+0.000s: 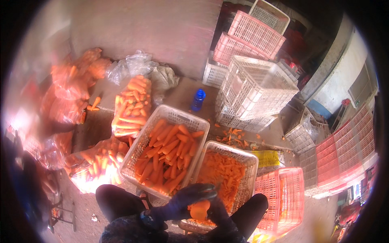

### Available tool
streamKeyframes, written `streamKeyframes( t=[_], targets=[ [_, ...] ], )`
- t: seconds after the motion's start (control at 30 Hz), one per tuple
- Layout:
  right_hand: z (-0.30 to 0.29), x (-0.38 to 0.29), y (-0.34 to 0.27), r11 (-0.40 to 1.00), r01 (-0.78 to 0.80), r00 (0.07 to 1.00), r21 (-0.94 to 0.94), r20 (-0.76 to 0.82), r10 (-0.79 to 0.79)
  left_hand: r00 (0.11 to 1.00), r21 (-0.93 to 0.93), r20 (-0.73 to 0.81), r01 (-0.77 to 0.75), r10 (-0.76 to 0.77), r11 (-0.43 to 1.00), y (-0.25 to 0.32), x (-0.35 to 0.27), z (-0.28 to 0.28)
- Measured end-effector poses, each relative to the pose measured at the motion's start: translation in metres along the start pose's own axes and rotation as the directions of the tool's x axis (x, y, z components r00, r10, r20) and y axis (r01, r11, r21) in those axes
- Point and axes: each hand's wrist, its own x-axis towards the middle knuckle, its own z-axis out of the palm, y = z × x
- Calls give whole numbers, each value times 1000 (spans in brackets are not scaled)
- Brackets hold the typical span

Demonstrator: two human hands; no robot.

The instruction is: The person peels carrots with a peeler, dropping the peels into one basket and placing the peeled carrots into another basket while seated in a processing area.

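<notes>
My left hand (197,193), in a dark glove, is curled over an orange carrot (199,210) seen nearly end-on. Close against its other side is my right hand (217,209), dark and blurred; whether it grips a tool cannot be seen. Both hands are over the near end of a white plastic crate (254,170) holding carrot peelings and cut pieces (226,170). To its left, a second white crate (186,114) is tilted and holds many whole carrots (168,148).
Clear bags of carrots (130,106) stand at left, near a person's dark sleeve (25,182). A blue bottle (198,99) is beyond the crates. Stacked white crates (258,91) and pink crates (255,30) rise at back right. A pink crate (279,197) is beside my right knee.
</notes>
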Motion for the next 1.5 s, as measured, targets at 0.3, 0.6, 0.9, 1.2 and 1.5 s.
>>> streamKeyframes(
  t=[0.3, 0.6, 0.9, 1.2, 1.5],
  targets=[
    [-13, -5, -85, 1000, 14, 973, -10, -231, -16, 762, -410, 534, 612, -366, 677, 0, -6, -4],
    [-16, -21, -87, 907, -7, 951, -420, -284, -124, 866, 22, 186, 468, -463, 884, -1, -6, -4],
    [-2, -36, -100, 643, 7, 996, -766, -49, -70, 987, 198, 14, 156, -162, 968, -10, -11, 1],
    [4, -25, -71, 742, 163, 939, -650, -128, -319, 994, 288, -26, 107, -104, 952, -16, -12, 0],
    [-39, -14, -12, 930, -38, 995, -365, -98, 3, 906, 550, 386, -72, -176, 832, -1, -4, 30]
  ],
)
